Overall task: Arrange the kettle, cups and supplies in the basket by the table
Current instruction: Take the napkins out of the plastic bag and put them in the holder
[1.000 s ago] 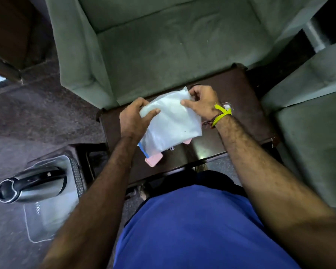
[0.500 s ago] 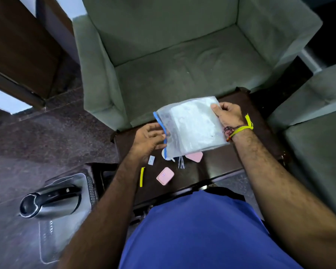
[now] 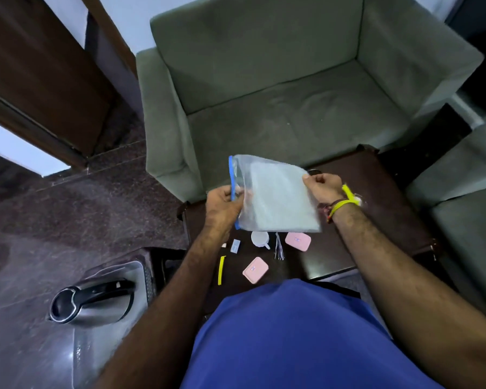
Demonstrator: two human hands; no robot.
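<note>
A clear zip bag with a blue seal strip hangs above the dark wooden table. My left hand pinches its blue-strip edge and my right hand pinches the opposite side. Under the bag, on the table, lie two pink sachets, a small white cup, a yellow stick sachet, a small blue packet and a bundle of strings. A steel kettle lies on its side in a clear plastic basket on the floor, left of the table.
A green armchair stands right behind the table, and another green seat is at the right. A dark wooden door frame rises at the left. The floor is dark speckled stone.
Both hands lifted and turned the bag so its blue strip faces left, uncovering the sachets and cup on the table. The camera tilted up, showing more of the armchair.
</note>
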